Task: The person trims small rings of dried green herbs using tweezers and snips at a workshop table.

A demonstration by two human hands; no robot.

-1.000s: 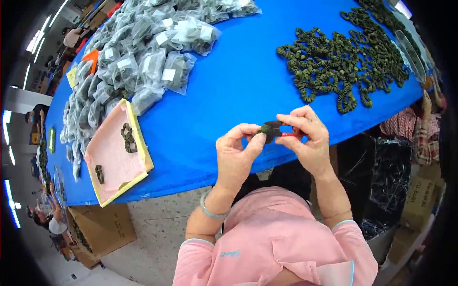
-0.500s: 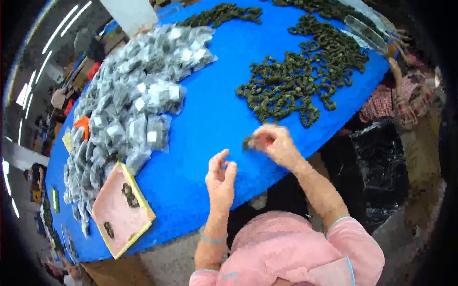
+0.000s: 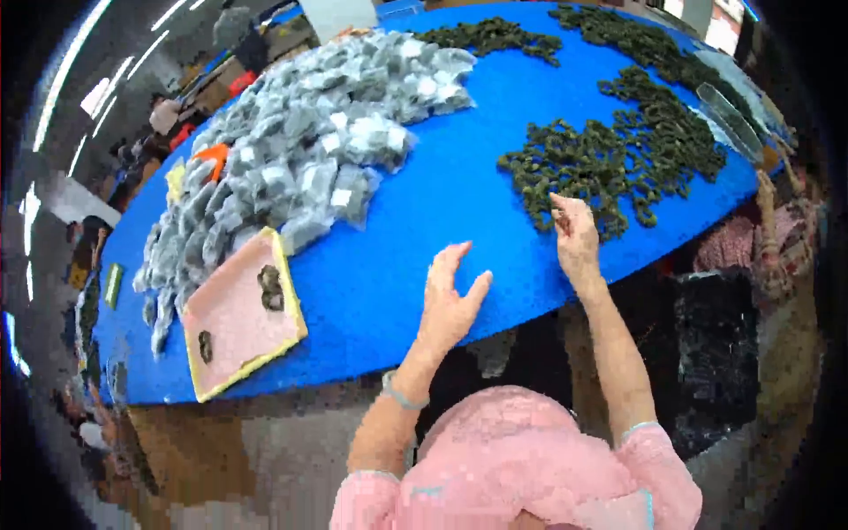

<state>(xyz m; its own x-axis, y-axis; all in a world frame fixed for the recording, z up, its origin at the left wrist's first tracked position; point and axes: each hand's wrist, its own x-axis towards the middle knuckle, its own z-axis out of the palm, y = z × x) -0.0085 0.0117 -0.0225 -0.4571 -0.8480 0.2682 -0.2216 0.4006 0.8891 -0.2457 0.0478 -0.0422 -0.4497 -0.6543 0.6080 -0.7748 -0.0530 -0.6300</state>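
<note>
Dark green ruffled rings that look like scrunchies [image 3: 565, 163] lie in a loose pile on the blue table [image 3: 442, 203]. At the near edge of this pile is my right hand [image 3: 577, 234], its fingers curled in a pinch with a dark green scrunchie partly hidden between them. My left hand [image 3: 449, 300] hovers over bare blue surface to the left, thumb and fingers apart, holding nothing. Left of it, a pink tray with a yellow rim [image 3: 296, 305] holds a few dark green pieces.
A big heap of clear bags with white labels [image 3: 309, 132] covers the table's left side, an orange piece [image 3: 214, 161] among them. More dark green piles [image 3: 495, 37] lie at the back. Another person's arm [image 3: 768, 208] shows at the right edge, near a clear plastic container [image 3: 730, 122].
My right hand has moved from over the bare table to the near edge of the pile. My left hand has opened wider. The view has shifted, so the table sits differently.
</note>
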